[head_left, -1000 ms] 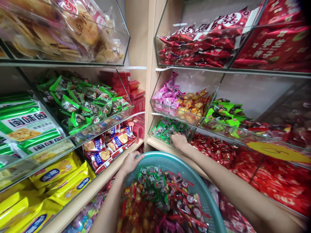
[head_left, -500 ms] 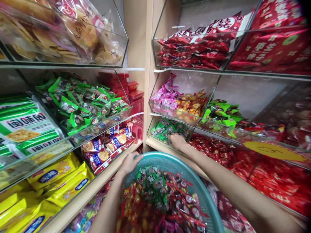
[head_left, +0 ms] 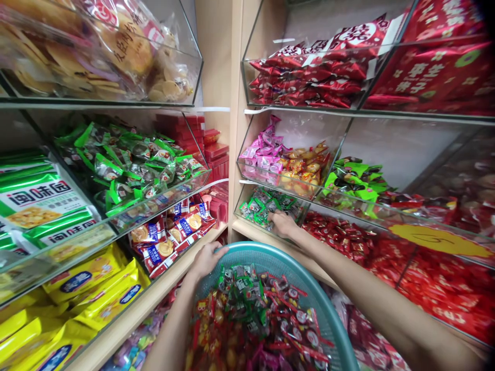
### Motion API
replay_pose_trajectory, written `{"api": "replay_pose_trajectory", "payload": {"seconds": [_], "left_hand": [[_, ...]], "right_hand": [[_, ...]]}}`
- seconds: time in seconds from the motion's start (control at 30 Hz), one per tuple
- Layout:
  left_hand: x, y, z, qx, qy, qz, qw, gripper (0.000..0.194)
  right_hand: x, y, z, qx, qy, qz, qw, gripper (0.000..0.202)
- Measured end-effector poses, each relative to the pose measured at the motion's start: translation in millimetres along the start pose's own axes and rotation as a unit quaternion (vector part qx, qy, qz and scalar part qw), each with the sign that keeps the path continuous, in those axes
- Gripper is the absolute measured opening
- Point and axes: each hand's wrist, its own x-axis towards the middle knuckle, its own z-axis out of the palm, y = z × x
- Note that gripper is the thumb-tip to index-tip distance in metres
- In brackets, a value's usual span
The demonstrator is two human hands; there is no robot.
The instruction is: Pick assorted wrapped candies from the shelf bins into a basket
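A teal mesh basket at the bottom centre holds green, red and amber wrapped candies, with some purple ones at its lower edge. My left hand grips the basket's far left rim, thumb over the edge. Beyond the basket, my right hand is at the front of a clear bin of small green-wrapped candies. Its fingers are bent down among the candies, and the fingertips are partly hidden, so whether they hold any is unclear.
Bins of red candies lie right of my right hand. Above are pink packets behind a clear bin front. Yellow packs and green packs fill the left shelves. A wooden post stands between both shelf units.
My right hand has shifted very slightly among the green candies. My left hand and the basket look the same as before.
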Motion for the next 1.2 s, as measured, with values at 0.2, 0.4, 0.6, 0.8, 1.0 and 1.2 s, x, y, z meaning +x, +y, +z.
{"api": "replay_pose_trajectory", "payload": {"seconds": [0.2, 0.4, 0.6, 0.8, 1.0, 1.2], "left_hand": [[-1.1, 1.0, -0.4, -0.007, -0.006, 0.012, 1.0, 0.046], [-0.2, 0.7, -0.5, 0.002, -0.004, 0.013, 1.0, 0.045], [1.9, 0.1, 0.4, -0.005, -0.001, 0.004, 1.0, 0.045], [0.5, 0.7, 0.5, -0.007, -0.002, 0.004, 1.0, 0.045], [-3.6, 5.8, 0.3, -0.006, 0.003, -0.005, 1.0, 0.043], [-3.4, 4.9, -0.2, 0.001, 0.001, 0.001, 1.0, 0.044]], "right_hand": [[-6.0, -3.9, -7.4, 0.015, 0.013, 0.002, 1.0, 0.029], [-13.3, -3.1, -25.6, 0.057, 0.069, -0.011, 0.996, 0.039], [-37.7, -7.8, -45.1, 0.234, 0.213, -0.098, 0.944, 0.043], [-80.0, -38.0, -19.6, 0.369, 0.126, -0.17, 0.905, 0.027], [-96.5, -53.4, 33.6, 0.342, -0.009, -0.201, 0.918, 0.029], [-103.0, -63.0, 52.8, 0.281, -0.107, -0.219, 0.928, 0.038]]}}
